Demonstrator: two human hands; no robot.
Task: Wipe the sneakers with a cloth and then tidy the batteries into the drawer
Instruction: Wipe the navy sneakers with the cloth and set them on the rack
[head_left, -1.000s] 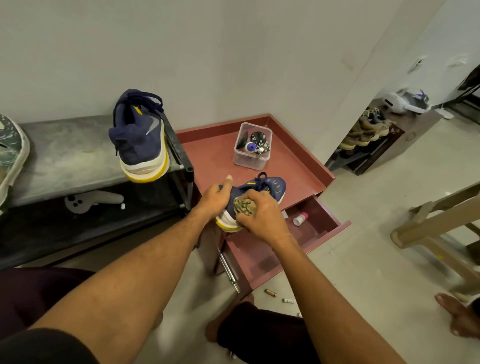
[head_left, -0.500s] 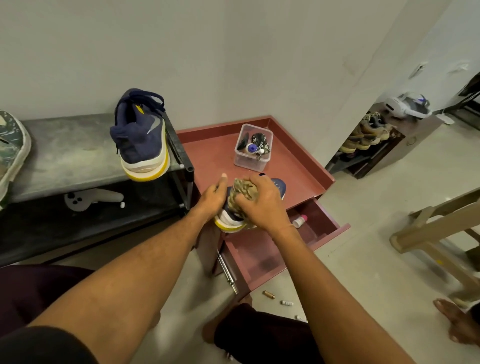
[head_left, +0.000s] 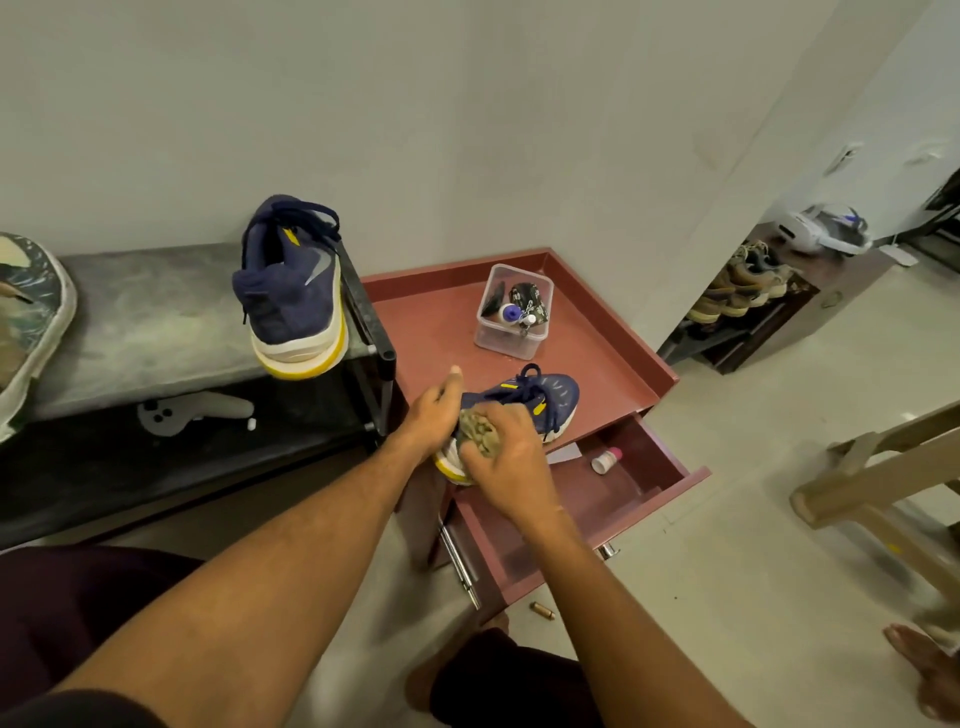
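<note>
A navy sneaker with a white and yellow sole lies on the red cabinet top. My left hand holds its heel end steady. My right hand grips a bunched olive cloth and presses it on the sneaker's heel. The second navy sneaker stands on the grey bench, heel toward me. The red drawer below is pulled open. One brass-coloured battery lies on the floor by the drawer front.
A clear plastic box of small items stands at the back of the cabinet top. A small white bottle lies in the drawer. A white controller rests under the bench. A wooden frame stands right; another person's foot is at lower right.
My right hand slid the cloth toward the sneaker's toe, then back to the heel. The left hand kept its hold.
</note>
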